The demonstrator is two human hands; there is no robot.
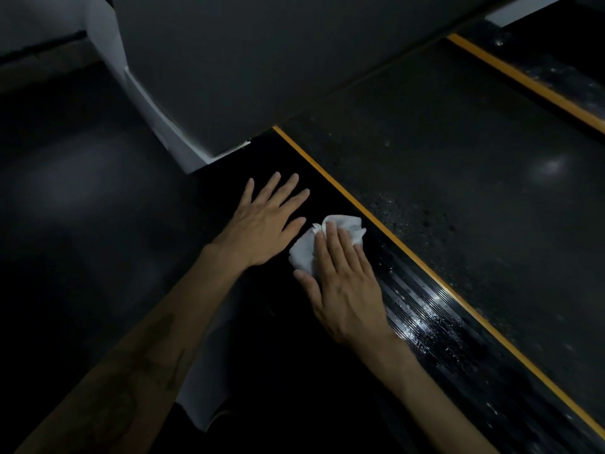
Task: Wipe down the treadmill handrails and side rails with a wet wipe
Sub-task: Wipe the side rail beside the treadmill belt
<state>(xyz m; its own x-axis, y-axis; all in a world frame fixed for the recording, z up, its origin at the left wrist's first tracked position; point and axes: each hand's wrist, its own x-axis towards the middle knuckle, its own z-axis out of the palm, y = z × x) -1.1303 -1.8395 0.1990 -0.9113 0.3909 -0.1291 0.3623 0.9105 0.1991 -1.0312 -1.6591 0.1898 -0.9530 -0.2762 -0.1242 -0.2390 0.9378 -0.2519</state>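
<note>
A crumpled white wet wipe [304,252] lies on the treadmill's black left side rail [435,326], which is ribbed, wet and shiny, with a yellow stripe along its inner edge. My right hand [347,283] presses flat on the wipe with straight fingers. My left hand [265,221] rests flat on the dark rail surface just left of the wipe, fingers spread.
The dark treadmill belt [458,178] runs to the right of the rail. A second yellow-edged side rail [537,83] lies at the far right. The grey motor cover and upright [209,70] stand ahead. Dark glossy floor [82,191] lies to the left.
</note>
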